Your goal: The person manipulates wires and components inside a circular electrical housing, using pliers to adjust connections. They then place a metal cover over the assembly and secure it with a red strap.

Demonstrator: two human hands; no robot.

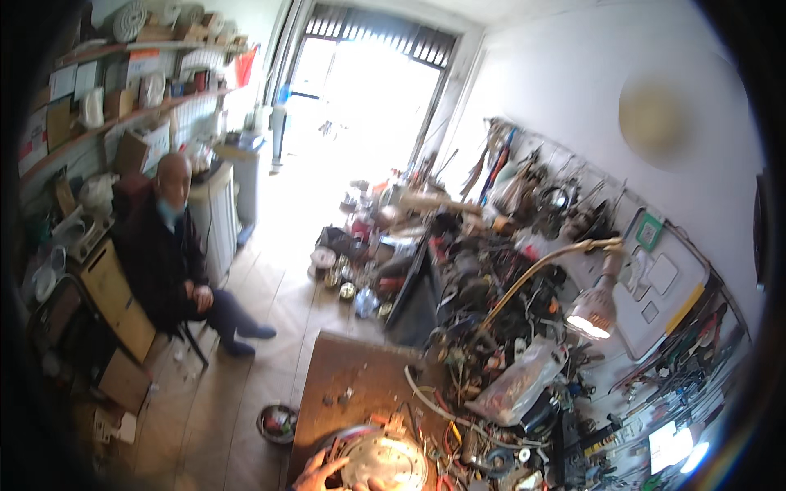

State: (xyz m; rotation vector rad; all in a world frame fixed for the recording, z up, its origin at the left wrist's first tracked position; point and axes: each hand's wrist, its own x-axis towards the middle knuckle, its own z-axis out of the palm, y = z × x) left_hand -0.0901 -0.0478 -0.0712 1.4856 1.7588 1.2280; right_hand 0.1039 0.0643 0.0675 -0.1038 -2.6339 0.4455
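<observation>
A round, shiny metal disc-like part (389,460) lies at the near edge of the wooden workbench (340,372), brightly lit. My left hand (319,472) is at its left rim with fingers stretched out and apart; whether they press on the rim is hard to see. Of my right hand (372,484), only a bit of the fingers shows at the lower edge of the picture, over the near part of the disc. The rest of that hand is cut off. A small orange-lit block (396,424) sits at the disc's far rim.
A lit desk lamp (594,311) on a bent arm hangs over tools and parts heaped at the right. A clear plastic bag (520,380) and pliers (452,435) lie beside the bench. A seated person (172,245) is at the left. A bowl (277,423) stands on the floor.
</observation>
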